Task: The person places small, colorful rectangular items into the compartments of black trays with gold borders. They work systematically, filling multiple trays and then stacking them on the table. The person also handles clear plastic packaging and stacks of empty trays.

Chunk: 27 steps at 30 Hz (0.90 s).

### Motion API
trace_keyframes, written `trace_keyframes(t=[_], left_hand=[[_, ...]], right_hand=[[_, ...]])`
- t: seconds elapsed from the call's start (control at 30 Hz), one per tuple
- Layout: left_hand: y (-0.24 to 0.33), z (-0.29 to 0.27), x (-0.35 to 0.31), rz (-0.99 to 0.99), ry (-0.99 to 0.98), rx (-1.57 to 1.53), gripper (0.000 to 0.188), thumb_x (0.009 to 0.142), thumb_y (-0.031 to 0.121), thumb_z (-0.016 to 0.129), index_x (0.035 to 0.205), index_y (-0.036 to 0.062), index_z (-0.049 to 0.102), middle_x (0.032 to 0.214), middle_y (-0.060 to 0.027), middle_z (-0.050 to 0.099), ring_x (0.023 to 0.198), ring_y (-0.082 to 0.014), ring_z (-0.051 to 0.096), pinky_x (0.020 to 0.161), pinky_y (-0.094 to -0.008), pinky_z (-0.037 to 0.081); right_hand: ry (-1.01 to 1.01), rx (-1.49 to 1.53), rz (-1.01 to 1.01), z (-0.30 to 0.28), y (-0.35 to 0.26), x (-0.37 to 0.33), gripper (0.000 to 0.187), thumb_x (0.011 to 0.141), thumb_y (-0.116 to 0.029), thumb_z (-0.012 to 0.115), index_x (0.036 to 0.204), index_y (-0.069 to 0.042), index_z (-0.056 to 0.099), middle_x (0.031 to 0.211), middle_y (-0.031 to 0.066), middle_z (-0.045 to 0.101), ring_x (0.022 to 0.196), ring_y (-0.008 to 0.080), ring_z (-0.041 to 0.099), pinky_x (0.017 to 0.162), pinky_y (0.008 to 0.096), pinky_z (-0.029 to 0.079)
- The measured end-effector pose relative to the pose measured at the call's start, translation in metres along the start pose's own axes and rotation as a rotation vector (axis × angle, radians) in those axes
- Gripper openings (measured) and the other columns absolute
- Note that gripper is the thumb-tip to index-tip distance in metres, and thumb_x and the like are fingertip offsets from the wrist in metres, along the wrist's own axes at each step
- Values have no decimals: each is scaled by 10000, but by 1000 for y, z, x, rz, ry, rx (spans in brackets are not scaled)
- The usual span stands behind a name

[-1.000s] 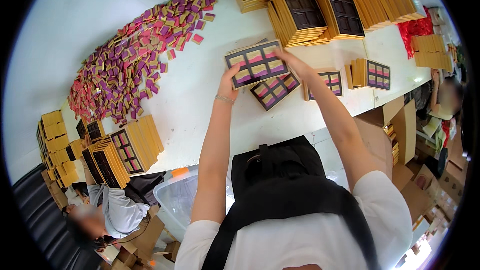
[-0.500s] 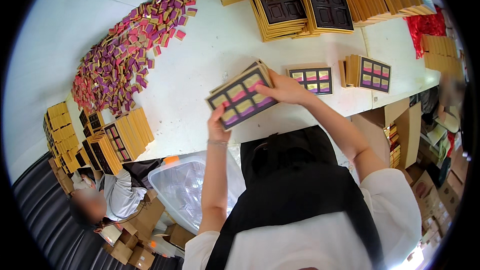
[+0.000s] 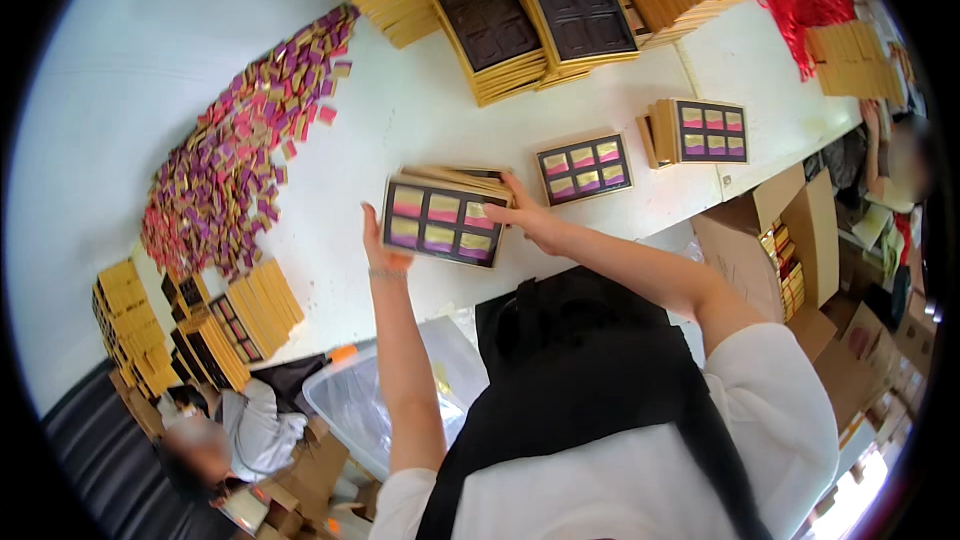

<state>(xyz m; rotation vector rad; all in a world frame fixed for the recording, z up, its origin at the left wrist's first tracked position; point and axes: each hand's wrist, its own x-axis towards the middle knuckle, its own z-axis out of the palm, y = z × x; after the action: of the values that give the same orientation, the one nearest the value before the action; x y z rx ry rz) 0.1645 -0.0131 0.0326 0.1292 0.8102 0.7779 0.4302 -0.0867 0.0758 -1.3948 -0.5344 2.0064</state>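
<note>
A small stack of flat chocolate boxes (image 3: 437, 252) is between my hands, over the near part of the white table (image 3: 350, 130). The top box shows six foil-wrapped pieces, gold with pink or purple, in a dark tray; the boxes beneath stick out at its far edge. My right hand (image 3: 530, 220) is closed on the right end, thumb on top and fingers behind. Against the left edge lies my left hand (image 3: 388, 250), fingers stretched up along the side and partly hidden. Another filled box (image 3: 583, 168) lies on the table to the right.
Filled boxes (image 3: 712, 132) stand further right. At the back are stacks of boxes with dark trays (image 3: 575, 0). A heap of wrapped chocolates (image 3: 225, 155) covers the left side, near more stacked boxes (image 3: 262, 310). A clear plastic bin (image 3: 350, 395) and a carton (image 3: 815, 240) flank me; a person (image 3: 262, 425) is at lower left.
Both hands have brought the box stack left and turned it nearly level. My left hand's grip on the corner has loosened, its fingers now lying along the edge. The whole view has shifted.
</note>
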Motion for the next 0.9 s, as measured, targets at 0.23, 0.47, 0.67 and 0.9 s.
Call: trace_keyframes(t=[0.23, 0.47, 0.67, 0.9], left_hand=[[-65, 16, -12, 429, 206, -40, 725, 955, 633, 300, 1430, 88, 355, 1400, -111, 468, 1225, -275, 509, 1003, -402, 467], [-86, 69, -20, 260, 164, -69, 612, 980, 554, 324, 1365, 90, 431, 1310, -118, 543, 1127, -267, 580, 923, -408, 525], [-121, 203, -35, -249, -28, 117, 785, 927, 701, 232, 1395, 95, 405, 1350, -115, 512, 1210, -252, 521, 998, -397, 458], [-161, 316, 18, -299, -536, 143, 783, 930, 679, 252, 1467, 112, 211, 1405, -108, 440, 1232, -223, 495, 1026, -380, 433]], right_hand=[[-121, -606, -220, -14, -38, 34, 1062, 854, -675, 496, 1496, 36, 37, 1528, 260, 172, 1442, 344, 133, 1161, 440, 150], [-202, -191, -220, -10, 8, 29, 966, 920, -638, 397, 1499, 28, 4, 1575, 198, 48, 1465, 286, 34, 1178, 382, 90], [103, 189, -417, -77, 38, -116, 921, 922, -615, 426, 1521, -81, -24, 1588, 104, 39, 1456, 232, 52, 1169, 398, 102], [133, 499, -474, -154, -55, -213, 808, 928, -649, 352, 1496, -87, 229, 1489, 70, 363, 1361, 215, 354, 1123, 396, 290]])
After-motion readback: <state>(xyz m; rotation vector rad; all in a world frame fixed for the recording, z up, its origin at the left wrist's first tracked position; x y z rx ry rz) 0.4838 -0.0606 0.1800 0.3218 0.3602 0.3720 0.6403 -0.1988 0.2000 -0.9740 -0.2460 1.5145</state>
